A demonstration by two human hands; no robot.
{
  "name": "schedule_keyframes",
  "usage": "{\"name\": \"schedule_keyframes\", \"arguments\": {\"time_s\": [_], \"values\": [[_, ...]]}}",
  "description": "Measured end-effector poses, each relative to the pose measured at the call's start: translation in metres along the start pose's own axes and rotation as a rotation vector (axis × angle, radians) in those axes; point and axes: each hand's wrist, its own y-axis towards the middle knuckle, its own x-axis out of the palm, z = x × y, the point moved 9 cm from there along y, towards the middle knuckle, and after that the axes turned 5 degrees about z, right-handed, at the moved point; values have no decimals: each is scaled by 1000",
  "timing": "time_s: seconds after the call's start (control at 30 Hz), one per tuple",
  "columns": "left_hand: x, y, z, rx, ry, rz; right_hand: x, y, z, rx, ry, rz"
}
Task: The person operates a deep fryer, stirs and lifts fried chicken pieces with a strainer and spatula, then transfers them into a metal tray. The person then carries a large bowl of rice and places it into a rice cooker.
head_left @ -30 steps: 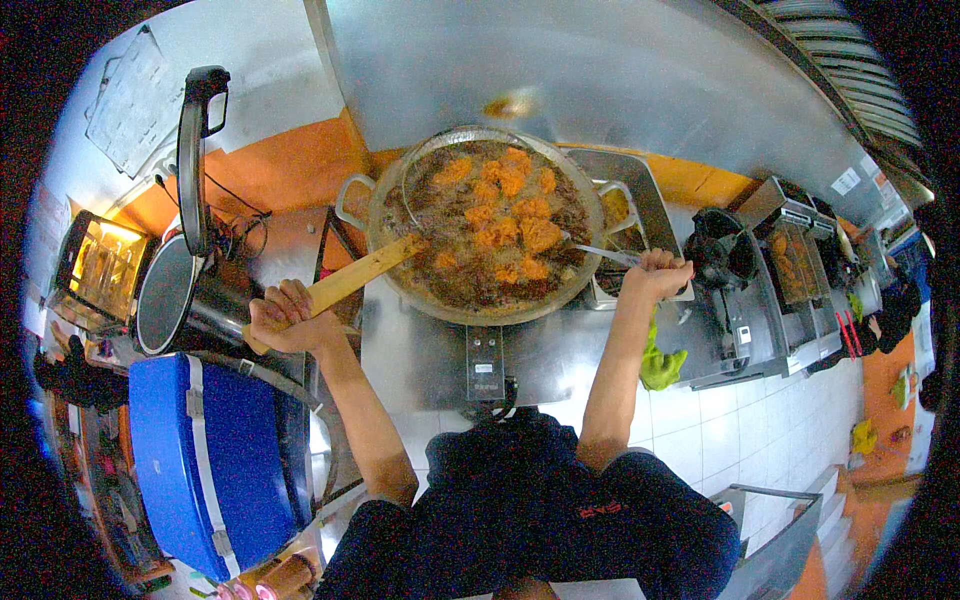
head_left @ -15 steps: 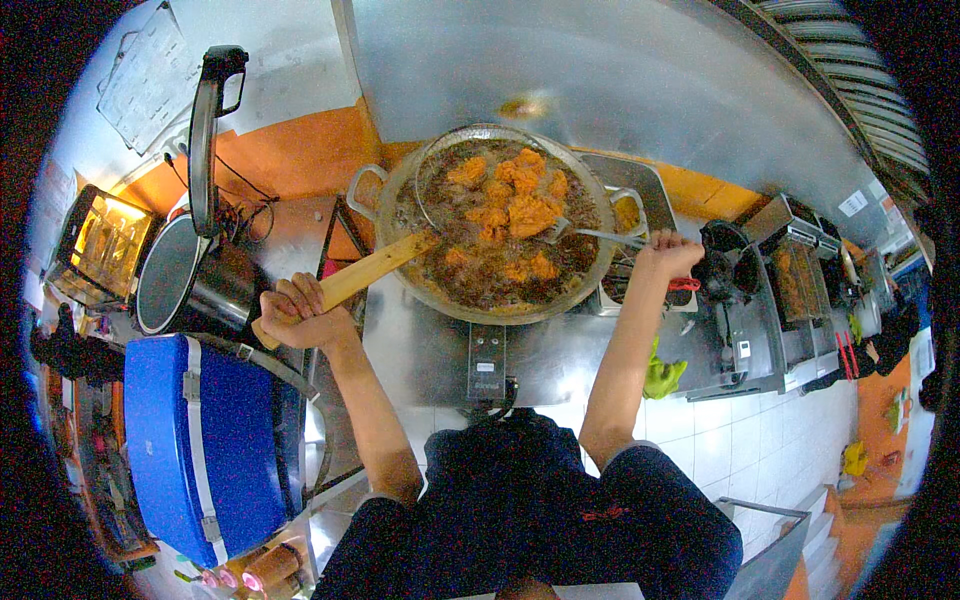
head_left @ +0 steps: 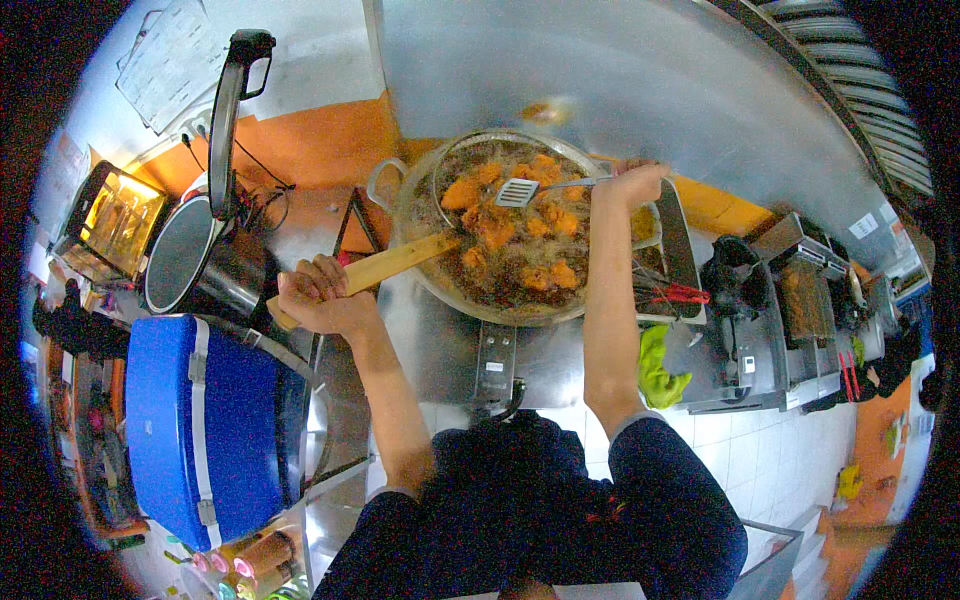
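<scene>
Steel counter (head_left: 435, 348): spatula blade (head_left: 517, 192) left of right grip (head_left: 634, 186)

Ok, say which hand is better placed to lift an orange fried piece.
Probably the right hand: it holds a slotted metal spatula over the orange fried pieces; the left hand grips a long yellowish wooden handle.

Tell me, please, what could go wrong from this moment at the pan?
The foamy liquid, probably hot, could splash the right arm, which crosses the pan's right edge in this view. If the right hand slips, the spatula might fall into the food. A jerk of the left hand on the wooden handle could also cause splashing.
</scene>
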Motion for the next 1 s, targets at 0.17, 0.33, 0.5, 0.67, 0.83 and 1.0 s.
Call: {"name": "schedule_keyframes", "arguments": {"time_s": [0.17, 0.33, 0.5, 0.67, 0.83, 1.0], "values": [[0, -5, -2, 89, -11, 185, 12, -5, -42, -171, 23, -178], [13, 5, -15, 85, 2, 21, -16, 9, -85, -130, 58, -224], [37, 24, -28, 82, -63, -227, -46, 21, -111, -215, -16, -180], [44, 38, -35, 38, -80, -143, -75, 18, -112, -260, -202, -128], [40, 43, -21, 161, 65, -1, -74, -1, -86, -176, -135, -205], [35, 53, -27, 34, -80, -137, -106, -3, -62, -48, -93, -31]]}}
